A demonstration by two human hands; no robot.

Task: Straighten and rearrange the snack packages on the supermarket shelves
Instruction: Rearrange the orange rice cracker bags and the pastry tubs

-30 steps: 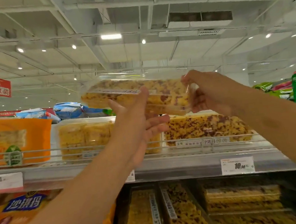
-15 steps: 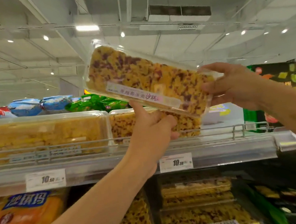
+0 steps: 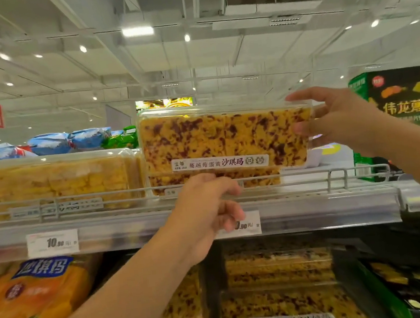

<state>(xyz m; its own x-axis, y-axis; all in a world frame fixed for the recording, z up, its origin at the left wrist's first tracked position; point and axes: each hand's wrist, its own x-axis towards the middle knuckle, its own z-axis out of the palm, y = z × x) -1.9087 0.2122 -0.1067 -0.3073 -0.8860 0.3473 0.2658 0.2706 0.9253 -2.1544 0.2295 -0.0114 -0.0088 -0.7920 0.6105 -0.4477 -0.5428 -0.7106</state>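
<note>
A clear plastic box of yellow snack squares with dark red flecks (image 3: 225, 139) stands level on its long side, label facing me, on top of a matching box (image 3: 216, 180) on the top shelf (image 3: 325, 209). My right hand (image 3: 337, 119) grips the upper box's right end, fingers over the top edge. Just under that box, my left hand (image 3: 209, 210) is in front of the wire rail (image 3: 334, 171) with fingers loosely curled and nothing in it. A plain yellow box (image 3: 55, 180) sits beside the pair on the left.
Price tags (image 3: 52, 243) hang on the shelf's front strip. Below are orange bags (image 3: 36, 293) and more flecked boxes (image 3: 280, 268). Blue bags (image 3: 69, 141) lie behind the top shelf. A green carton display (image 3: 405, 99) stands at the right, beyond the shelf's end.
The flecked box has gone from tilted in the air to level on top of the matching box. My left hand has let go of it and dropped below it.
</note>
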